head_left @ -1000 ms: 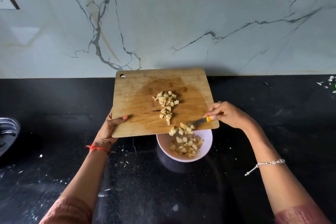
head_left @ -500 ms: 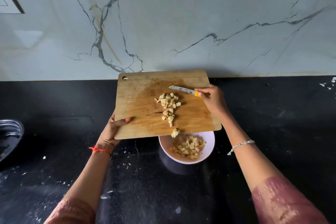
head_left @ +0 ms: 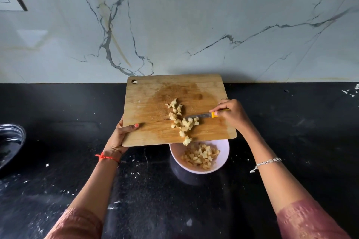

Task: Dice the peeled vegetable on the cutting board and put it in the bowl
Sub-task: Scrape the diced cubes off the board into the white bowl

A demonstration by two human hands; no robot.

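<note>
Left hand [head_left: 118, 136] grips the cutting board [head_left: 151, 103] at its near-left corner, above the bowl [head_left: 223, 153]. Right hand [head_left: 231, 114] fingers clench the knife [head_left: 198, 116], blade against the diced vegetable [head_left: 180, 120] near the board's front edge. Cubes look light, damp and clingy: scrape, do not pick.

One cam for me: head-worn, wide-angle, facing fwd & down, close over the counter [head_left: 58, 114]. Mid-frame sit left hand [head_left: 118, 136] & right hand [head_left: 233, 114]; marble wall [head_left: 194, 25] fills everything beyond the fingers [head_left: 221, 105].
</note>
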